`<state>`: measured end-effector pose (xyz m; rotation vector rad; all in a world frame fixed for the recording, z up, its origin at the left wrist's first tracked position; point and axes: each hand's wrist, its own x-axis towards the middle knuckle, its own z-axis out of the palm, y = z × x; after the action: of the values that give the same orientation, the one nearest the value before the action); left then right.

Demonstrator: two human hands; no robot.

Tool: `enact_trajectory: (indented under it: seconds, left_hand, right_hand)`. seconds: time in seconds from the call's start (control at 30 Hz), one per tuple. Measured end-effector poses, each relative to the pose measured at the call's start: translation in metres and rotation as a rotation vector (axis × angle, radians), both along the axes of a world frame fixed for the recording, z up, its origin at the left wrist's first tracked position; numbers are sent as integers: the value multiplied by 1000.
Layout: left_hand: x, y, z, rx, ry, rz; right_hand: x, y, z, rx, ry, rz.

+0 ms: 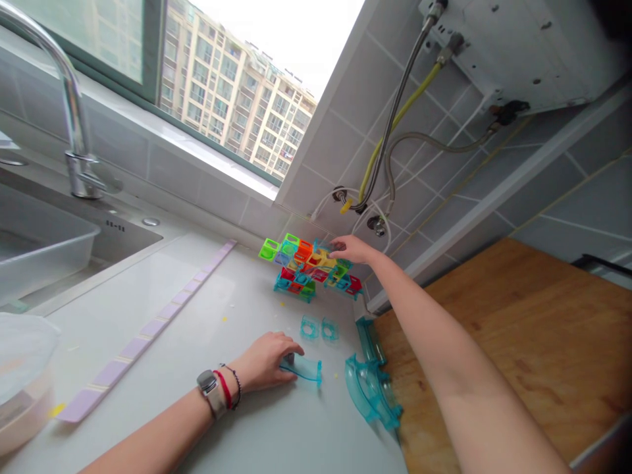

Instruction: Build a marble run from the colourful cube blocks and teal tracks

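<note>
My left hand (269,361), with a watch and bracelets at the wrist, is closed on one end of a clear blue plastic track piece (310,371) just above or on the white counter. Farther back stands a stacked structure of colored see-through blocks (302,263), in green, orange, red, yellow and blue. My right hand (349,249) reaches to the structure's upper right, its fingers bent against the top. What they grip there is too small to make out. Two clear blue square pieces (319,328) lie flat between my left hand and the structure.
Curved blue track pieces (374,392) lie at the counter's right edge, beside a wooden board (513,329). A lilac strip (162,324) crosses the counter. At left are a tub (22,388), a sink bin (49,247) and a faucet (79,131). Hoses (390,131) hang behind.
</note>
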<state>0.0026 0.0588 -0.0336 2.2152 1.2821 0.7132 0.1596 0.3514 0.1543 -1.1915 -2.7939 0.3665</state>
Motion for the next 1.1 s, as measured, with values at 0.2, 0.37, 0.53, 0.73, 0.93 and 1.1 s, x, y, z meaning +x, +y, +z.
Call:
enact_trajectory:
  seconds: [0.2,0.37,0.53,0.73,0.93,1.1]
  left_hand:
    - [0,1,-3,-3,9,-1]
    - [-1,1,-3,-4,0,-7]
    - [-1,1,-2,-7,6,-1]
    - [-1,1,-5,-2,2,14]
    - [-1,2,-6,3,2,15]
    - [-2,3,-8,39,22,5]
  right_hand:
    - [13,5,1,42,113,-32]
    - [32,11,-3,20,244,-77]
    - [48,13,-12,14,284,-116]
    - [50,9,-20,7,372,-112]
    - [48,8,-24,-4,310,-98]
    - [48,4,-31,37,302,-132]
